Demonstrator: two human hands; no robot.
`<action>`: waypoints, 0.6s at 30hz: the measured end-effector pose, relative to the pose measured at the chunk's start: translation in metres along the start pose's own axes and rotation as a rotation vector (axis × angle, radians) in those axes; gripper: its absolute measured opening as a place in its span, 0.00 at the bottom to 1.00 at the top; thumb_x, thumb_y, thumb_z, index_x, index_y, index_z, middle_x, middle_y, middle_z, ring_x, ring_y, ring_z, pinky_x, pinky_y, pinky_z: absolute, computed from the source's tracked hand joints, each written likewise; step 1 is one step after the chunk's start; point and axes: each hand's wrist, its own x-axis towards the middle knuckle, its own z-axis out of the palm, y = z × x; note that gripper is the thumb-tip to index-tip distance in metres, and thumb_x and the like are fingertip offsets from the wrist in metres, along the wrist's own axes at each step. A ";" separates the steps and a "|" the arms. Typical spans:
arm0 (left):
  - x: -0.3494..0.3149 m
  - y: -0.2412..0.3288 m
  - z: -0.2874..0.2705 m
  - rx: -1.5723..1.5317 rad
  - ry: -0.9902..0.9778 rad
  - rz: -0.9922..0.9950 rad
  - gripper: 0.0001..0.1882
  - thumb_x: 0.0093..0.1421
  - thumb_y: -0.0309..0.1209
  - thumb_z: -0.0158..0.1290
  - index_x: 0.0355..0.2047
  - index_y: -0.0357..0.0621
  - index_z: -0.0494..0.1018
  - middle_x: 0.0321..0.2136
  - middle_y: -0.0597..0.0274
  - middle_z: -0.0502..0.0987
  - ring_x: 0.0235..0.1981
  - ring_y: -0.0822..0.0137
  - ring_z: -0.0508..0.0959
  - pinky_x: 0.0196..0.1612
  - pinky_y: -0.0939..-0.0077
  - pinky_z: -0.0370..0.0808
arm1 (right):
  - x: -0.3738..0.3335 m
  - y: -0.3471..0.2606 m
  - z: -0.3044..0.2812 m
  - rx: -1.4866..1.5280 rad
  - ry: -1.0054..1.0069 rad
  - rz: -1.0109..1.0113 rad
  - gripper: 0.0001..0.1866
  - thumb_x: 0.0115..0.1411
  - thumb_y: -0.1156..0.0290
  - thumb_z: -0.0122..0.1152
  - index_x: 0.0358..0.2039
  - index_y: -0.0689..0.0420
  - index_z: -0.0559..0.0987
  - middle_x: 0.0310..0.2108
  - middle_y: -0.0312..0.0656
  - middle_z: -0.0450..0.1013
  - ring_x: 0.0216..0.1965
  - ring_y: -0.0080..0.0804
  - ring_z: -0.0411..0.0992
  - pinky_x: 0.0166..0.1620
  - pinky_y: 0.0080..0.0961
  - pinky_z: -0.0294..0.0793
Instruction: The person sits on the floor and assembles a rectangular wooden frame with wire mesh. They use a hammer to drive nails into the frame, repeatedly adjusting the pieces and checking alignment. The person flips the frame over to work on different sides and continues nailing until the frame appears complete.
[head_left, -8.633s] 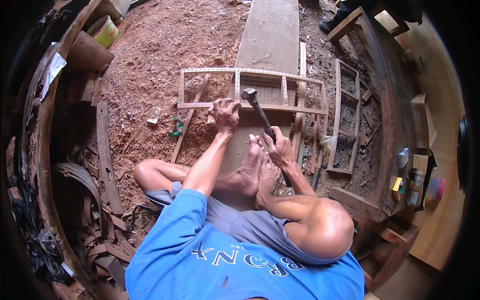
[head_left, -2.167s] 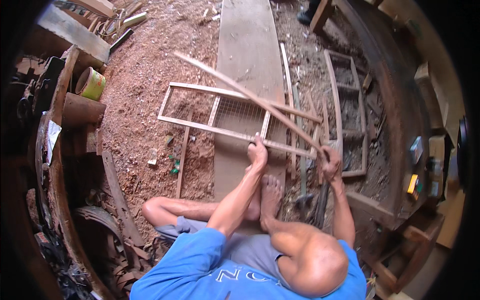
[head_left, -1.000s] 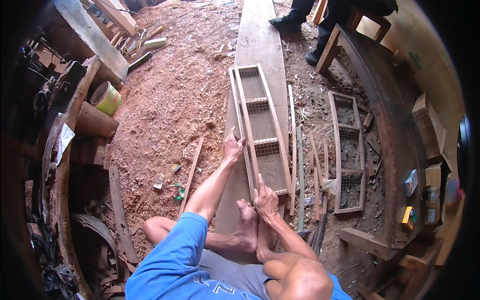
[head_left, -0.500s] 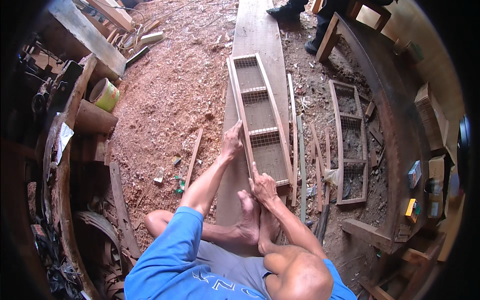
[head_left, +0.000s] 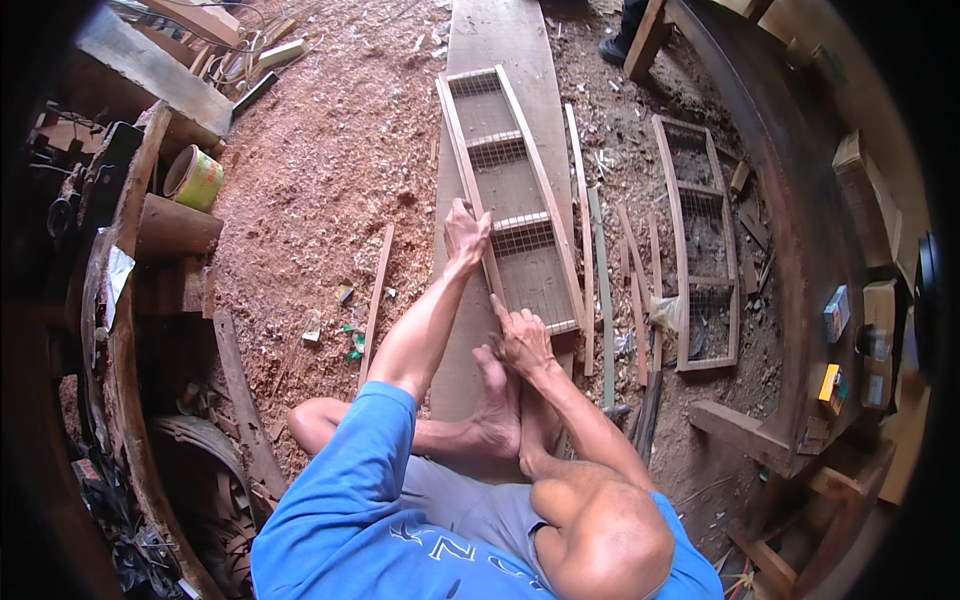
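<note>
A long wooden frame with wire mesh, split by crossbars into three sections, lies on a wide plank in front of me. My left hand is closed around its left rail, about midway along. At the near left corner of that frame is my right hand, its index finger stretched along the rail and the other fingers bent over the corner. The palm side of both hands is hidden. My bare foot rests on the plank just below the right hand.
Right of the plank lie thin wooden strips and a second mesh frame. Wood shavings cover the ground to the left. A dark wooden bench stands at the right, and a green tin sits at the left.
My left hand has gone from extended fingers to a closed grip on the rail. The right index finger has tilted leftward. The whole view has shifted slightly, and the frame appears higher.
</note>
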 end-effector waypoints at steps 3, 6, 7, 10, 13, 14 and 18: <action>0.002 -0.002 0.001 -0.025 -0.016 -0.038 0.28 0.52 0.38 0.60 0.50 0.32 0.71 0.36 0.41 0.81 0.37 0.51 0.83 0.42 0.59 0.80 | -0.009 0.001 -0.001 0.049 0.004 -0.014 0.43 0.57 0.60 0.65 0.69 0.62 0.60 0.35 0.50 0.72 0.39 0.46 0.70 0.43 0.41 0.71; 0.002 -0.001 0.000 -0.089 -0.048 -0.047 0.30 0.51 0.40 0.60 0.50 0.32 0.73 0.35 0.44 0.82 0.36 0.53 0.83 0.41 0.61 0.81 | -0.019 0.004 -0.003 0.091 -0.075 -0.011 0.44 0.58 0.59 0.66 0.69 0.63 0.57 0.40 0.53 0.70 0.42 0.50 0.68 0.48 0.43 0.69; 0.002 0.001 0.000 -0.098 -0.046 -0.030 0.29 0.52 0.38 0.60 0.50 0.32 0.73 0.35 0.43 0.82 0.36 0.52 0.83 0.41 0.60 0.81 | -0.021 0.006 -0.005 0.107 -0.024 -0.055 0.45 0.57 0.60 0.66 0.70 0.63 0.57 0.40 0.53 0.70 0.42 0.50 0.68 0.49 0.43 0.69; -0.001 0.003 -0.003 -0.109 -0.039 -0.036 0.28 0.54 0.39 0.61 0.51 0.32 0.72 0.38 0.42 0.82 0.38 0.52 0.84 0.44 0.61 0.81 | -0.025 0.012 -0.010 0.174 -0.064 -0.075 0.47 0.55 0.62 0.69 0.71 0.60 0.56 0.41 0.54 0.70 0.44 0.51 0.67 0.51 0.42 0.68; -0.004 0.003 -0.003 -0.120 -0.035 -0.049 0.29 0.54 0.40 0.61 0.50 0.32 0.73 0.39 0.42 0.82 0.39 0.53 0.84 0.45 0.61 0.81 | -0.023 0.019 -0.013 0.228 -0.108 -0.082 0.47 0.53 0.65 0.71 0.70 0.59 0.57 0.44 0.56 0.71 0.46 0.53 0.68 0.54 0.44 0.69; -0.004 0.002 -0.002 -0.111 -0.022 -0.026 0.29 0.54 0.41 0.62 0.50 0.32 0.73 0.39 0.43 0.82 0.39 0.53 0.84 0.45 0.60 0.81 | -0.022 0.021 -0.013 0.236 -0.136 -0.071 0.49 0.52 0.67 0.72 0.70 0.60 0.57 0.44 0.56 0.71 0.46 0.53 0.68 0.54 0.43 0.69; -0.003 0.000 0.001 -0.087 -0.011 -0.076 0.29 0.54 0.42 0.62 0.50 0.33 0.74 0.39 0.42 0.82 0.40 0.52 0.83 0.47 0.61 0.81 | -0.018 0.029 -0.014 0.318 -0.177 -0.093 0.52 0.46 0.75 0.74 0.71 0.60 0.56 0.46 0.56 0.71 0.47 0.53 0.69 0.55 0.42 0.69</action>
